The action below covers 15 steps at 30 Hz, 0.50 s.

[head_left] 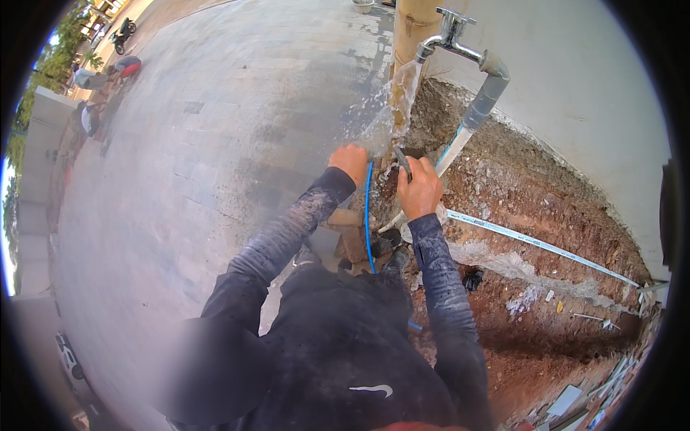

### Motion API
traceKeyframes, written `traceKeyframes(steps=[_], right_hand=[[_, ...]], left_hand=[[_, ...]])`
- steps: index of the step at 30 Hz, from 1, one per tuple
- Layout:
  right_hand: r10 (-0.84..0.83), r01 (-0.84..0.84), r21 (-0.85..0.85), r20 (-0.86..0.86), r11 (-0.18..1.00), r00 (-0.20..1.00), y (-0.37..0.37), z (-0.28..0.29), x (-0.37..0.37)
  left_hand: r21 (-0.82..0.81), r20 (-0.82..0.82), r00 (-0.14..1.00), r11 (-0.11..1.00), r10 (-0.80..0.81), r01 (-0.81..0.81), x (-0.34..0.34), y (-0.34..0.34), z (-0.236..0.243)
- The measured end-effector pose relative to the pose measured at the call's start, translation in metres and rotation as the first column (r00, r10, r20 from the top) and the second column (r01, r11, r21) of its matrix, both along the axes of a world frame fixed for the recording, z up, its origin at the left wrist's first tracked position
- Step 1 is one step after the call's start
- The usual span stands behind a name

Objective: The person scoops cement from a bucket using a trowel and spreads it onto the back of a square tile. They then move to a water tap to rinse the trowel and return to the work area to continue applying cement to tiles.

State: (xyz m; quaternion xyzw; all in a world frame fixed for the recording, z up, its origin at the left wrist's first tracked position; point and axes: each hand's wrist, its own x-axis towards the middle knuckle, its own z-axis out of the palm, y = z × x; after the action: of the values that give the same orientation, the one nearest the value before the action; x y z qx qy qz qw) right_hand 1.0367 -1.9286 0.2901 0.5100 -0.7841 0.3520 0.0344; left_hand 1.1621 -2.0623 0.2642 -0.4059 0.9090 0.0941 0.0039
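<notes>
A chrome tap (450, 34) on a grey-and-white upright pipe (476, 112) pours splashing water (404, 93) near a bamboo post (410, 21). Just below the stream, my right hand (420, 188) grips a thin dark grey object (402, 162), its kind unclear. My left hand (348, 164) is closed at the left edge of the splash; what it holds, if anything, is hidden. A thin blue pipe (369, 215) runs down between my hands, and a white pipe joins the upright one behind my right hand.
Paving (187, 158) stretches left, with several crouching people (126, 67) and a scooter (123, 36) far off. On the right, a long white pipe (539, 244) crosses a reddish dirt trench (568, 330) with rubble, beside a pale wall (568, 86). My feet stand near the trench edge.
</notes>
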Motion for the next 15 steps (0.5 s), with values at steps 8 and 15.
traceKeyframes(steps=[8, 15], right_hand=[[-0.042, 0.043, 0.181, -0.010, 0.983, 0.999, -0.009, -0.008, -0.003], [-0.221, 0.149, 0.350, 0.177, 0.925, 0.959, 0.131, -0.035, -0.088]], left_hand=[[0.024, -0.064, 0.997, 0.998, -0.053, 0.054, 0.001, 0.022, -0.002], [0.375, -0.238, 0.959, 0.925, 0.157, -0.058, 0.059, 0.030, -0.082]])
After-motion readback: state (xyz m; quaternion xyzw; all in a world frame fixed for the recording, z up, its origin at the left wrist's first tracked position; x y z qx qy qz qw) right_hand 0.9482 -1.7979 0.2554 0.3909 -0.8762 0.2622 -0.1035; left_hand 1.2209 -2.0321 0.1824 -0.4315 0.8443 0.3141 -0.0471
